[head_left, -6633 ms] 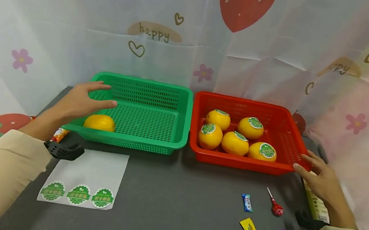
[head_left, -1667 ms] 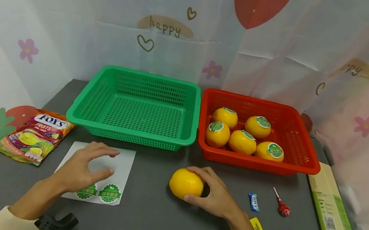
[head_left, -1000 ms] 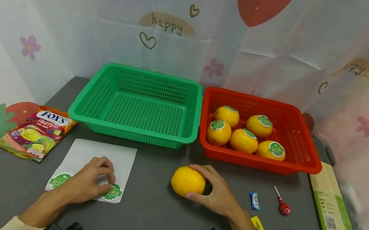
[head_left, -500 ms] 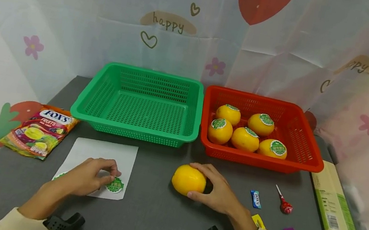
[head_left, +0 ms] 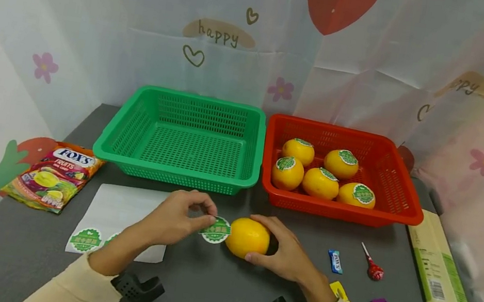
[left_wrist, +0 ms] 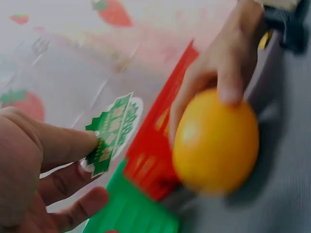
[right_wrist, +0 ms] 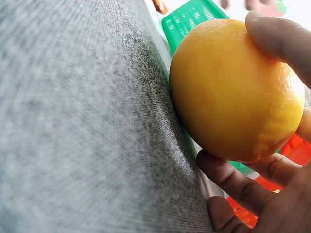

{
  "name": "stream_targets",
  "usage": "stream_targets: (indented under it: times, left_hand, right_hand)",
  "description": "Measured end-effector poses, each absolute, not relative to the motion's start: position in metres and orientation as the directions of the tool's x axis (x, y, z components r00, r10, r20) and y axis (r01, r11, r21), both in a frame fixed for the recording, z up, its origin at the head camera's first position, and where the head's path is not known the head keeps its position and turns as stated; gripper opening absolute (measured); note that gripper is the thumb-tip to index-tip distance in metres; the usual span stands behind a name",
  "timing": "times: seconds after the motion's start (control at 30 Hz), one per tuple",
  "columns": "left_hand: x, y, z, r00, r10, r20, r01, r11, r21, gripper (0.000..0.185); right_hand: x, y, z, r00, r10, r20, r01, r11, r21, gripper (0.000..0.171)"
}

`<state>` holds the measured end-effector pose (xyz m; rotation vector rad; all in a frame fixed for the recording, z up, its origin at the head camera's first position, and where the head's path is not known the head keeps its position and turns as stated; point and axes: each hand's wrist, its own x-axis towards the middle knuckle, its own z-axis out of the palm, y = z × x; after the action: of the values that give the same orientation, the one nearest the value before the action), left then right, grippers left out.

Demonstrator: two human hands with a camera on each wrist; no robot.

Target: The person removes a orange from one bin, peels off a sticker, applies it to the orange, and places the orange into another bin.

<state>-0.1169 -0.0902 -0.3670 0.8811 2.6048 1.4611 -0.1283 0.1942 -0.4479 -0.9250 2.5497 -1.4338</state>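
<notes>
A bare orange (head_left: pixel 248 237) (left_wrist: pixel 216 141) (right_wrist: pixel 233 92) rests on the grey table, and my right hand (head_left: pixel 285 254) (right_wrist: pixel 272 160) grips it from the right. My left hand (head_left: pixel 178 217) (left_wrist: pixel 34 165) pinches a round green sticker (head_left: pixel 215 230) (left_wrist: pixel 111 132) and holds it just left of the orange. A white backing sheet (head_left: pixel 119 219) with two green stickers lies at the front left. The green basket (head_left: pixel 187 137) behind stands empty. The red basket (head_left: pixel 347 172) holds several oranges, each with a green sticker.
A Fox's candy bag (head_left: pixel 52 177) lies at the left. Small wrapped candies (head_left: pixel 335 261) and a red lollipop (head_left: pixel 374 270) lie at the front right, beside a long pale packet (head_left: pixel 443 283). A strawberry-print curtain hangs behind the baskets.
My left hand peeled a green sticker off the backing sheet and carried it right to the orange. Earlier the orange went from the green basket to the table, held by my right hand.
</notes>
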Motion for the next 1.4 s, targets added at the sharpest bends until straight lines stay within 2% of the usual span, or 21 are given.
stream_targets:
  times: [0.13,0.23,0.43,0.67,0.77,0.93,1.07,1.13,1.27,1.4]
  left_hand:
    - [-0.123,-0.058,-0.373,-0.815,0.500,0.294,0.504,0.359,0.786,0.004]
    - [-0.125,-0.043,-0.382,-0.822,0.488,0.293,0.500,0.373,0.782,0.004]
    - [-0.128,-0.026,-0.393,-0.842,0.444,0.307,0.487,0.378,0.787,0.006]
    - [-0.130,-0.016,-0.398,-0.818,0.453,0.354,0.548,0.430,0.717,0.007]
    - [-0.132,-0.013,-0.401,-0.803,0.464,0.375,0.579,0.459,0.673,0.005]
    - [-0.131,-0.013,-0.406,-0.749,0.479,0.458,0.659,0.460,0.595,0.023]
    - [-0.130,-0.015,-0.412,-0.688,0.545,0.480,0.720,0.429,0.545,0.032]
    - [-0.132,-0.016,-0.419,-0.676,0.570,0.467,0.727,0.415,0.547,0.036]
    - [-0.135,-0.020,-0.432,-0.695,0.573,0.433,0.692,0.372,0.619,0.044]
    - [-0.138,-0.017,-0.441,-0.735,0.554,0.391,0.623,0.325,0.711,0.048]
  right_hand:
    - [-0.129,0.192,-0.449,-0.805,-0.544,0.235,-0.484,0.375,-0.791,0.072]
    - [-0.130,0.191,-0.449,-0.792,-0.559,0.245,-0.499,0.361,-0.788,0.071]
    - [-0.131,0.192,-0.449,-0.785,-0.561,0.263,-0.511,0.346,-0.786,0.072]
    - [-0.131,0.195,-0.449,-0.793,-0.556,0.247,-0.502,0.367,-0.783,0.072]
    - [-0.131,0.195,-0.449,-0.799,-0.550,0.243,-0.493,0.368,-0.788,0.074]
    - [-0.131,0.196,-0.450,-0.794,-0.553,0.252,-0.496,0.352,-0.794,0.072]
    - [-0.131,0.196,-0.449,-0.785,-0.558,0.271,-0.511,0.334,-0.792,0.070]
    - [-0.132,0.196,-0.448,-0.784,-0.560,0.267,-0.510,0.336,-0.792,0.071]
    - [-0.132,0.197,-0.449,-0.792,-0.558,0.246,-0.490,0.342,-0.802,0.077]
    - [-0.131,0.200,-0.448,-0.770,-0.562,0.301,-0.505,0.249,-0.827,0.071]
